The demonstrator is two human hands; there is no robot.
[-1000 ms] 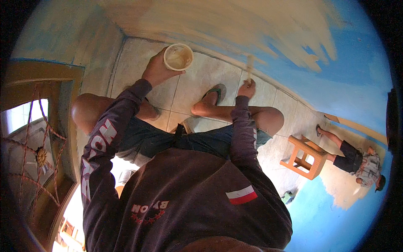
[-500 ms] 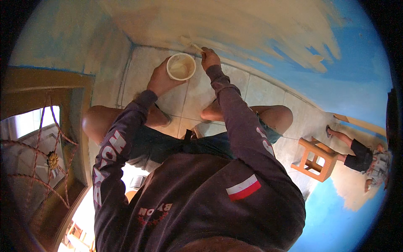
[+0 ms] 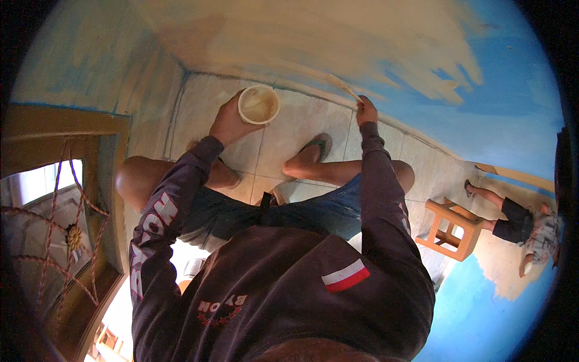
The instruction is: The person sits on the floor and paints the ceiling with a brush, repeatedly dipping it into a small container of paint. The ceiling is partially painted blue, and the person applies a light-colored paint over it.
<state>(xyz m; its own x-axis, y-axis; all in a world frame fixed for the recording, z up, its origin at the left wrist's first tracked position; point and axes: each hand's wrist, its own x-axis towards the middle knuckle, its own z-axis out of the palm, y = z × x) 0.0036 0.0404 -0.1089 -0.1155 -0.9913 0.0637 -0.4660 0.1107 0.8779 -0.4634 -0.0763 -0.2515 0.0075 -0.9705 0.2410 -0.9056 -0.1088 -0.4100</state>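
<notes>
My left hand [image 3: 232, 120] is wrapped round the side of a white plastic tub [image 3: 259, 105], which holds some cream paint and is smeared with it inside. My right hand [image 3: 366, 111] grips the handle of a paintbrush [image 3: 350, 90]. The brush slants up and left, its tip against the lower part of the wall [image 3: 289, 42], just above the floor line. Cream paint covers much of this wall, with blue showing through in ragged patches toward the right.
Pale tiles [image 3: 238, 158] cover the floor under my sandalled feet. To the left stands a brown wooden frame [image 3: 60, 117] with rope strung across it. On the right is an orange-brown stool [image 3: 449, 229], with another person [image 3: 518, 217] close behind it beside a partly painted wall.
My right hand has swept the brush to the right along the bottom of the wall, away from the tub. The tub has barely moved in my left hand.
</notes>
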